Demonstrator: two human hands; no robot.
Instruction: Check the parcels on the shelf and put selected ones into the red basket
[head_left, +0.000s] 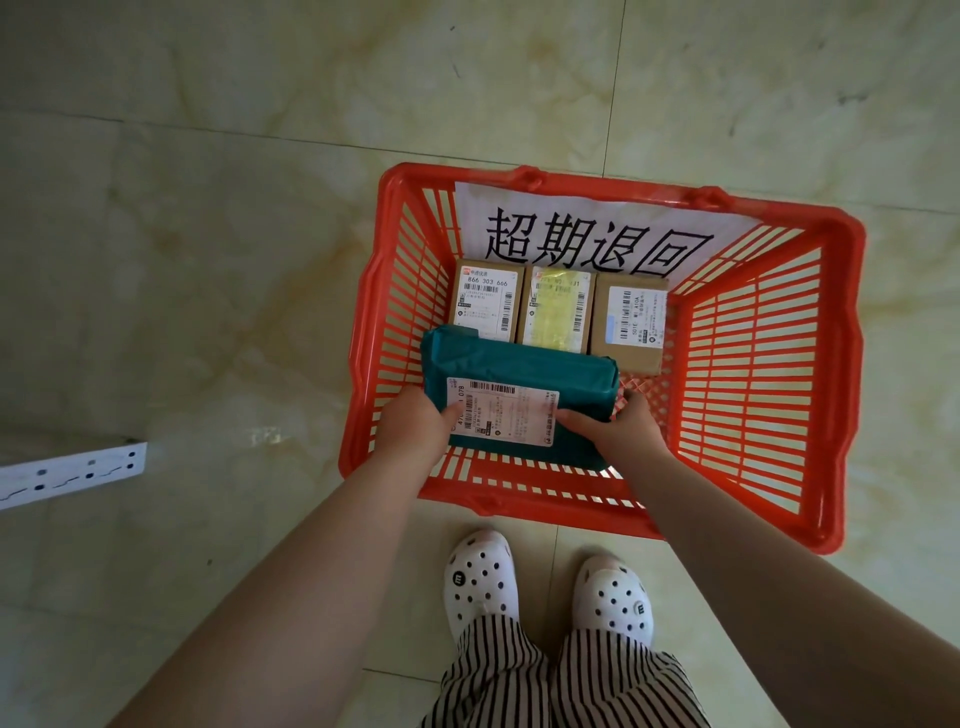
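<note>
A red plastic basket (753, 374) stands on the tiled floor with a white paper sign (597, 228) on its far wall. Three brown cardboard parcels lie side by side against that wall: the left one (485, 301), the middle one (558, 309) with yellow tape, the right one (628, 322). A teal bagged parcel (519, 374) with a white shipping label sits inside the basket in front of them. My left hand (415, 423) grips its near left edge, thumb on the label. My right hand (610, 423) grips its near right corner.
A white perforated shelf rail (72, 473) juts in at the left edge. My feet in white clogs (480, 577) stand just in front of the basket's near rim. Marble-pattern floor tiles surround the basket.
</note>
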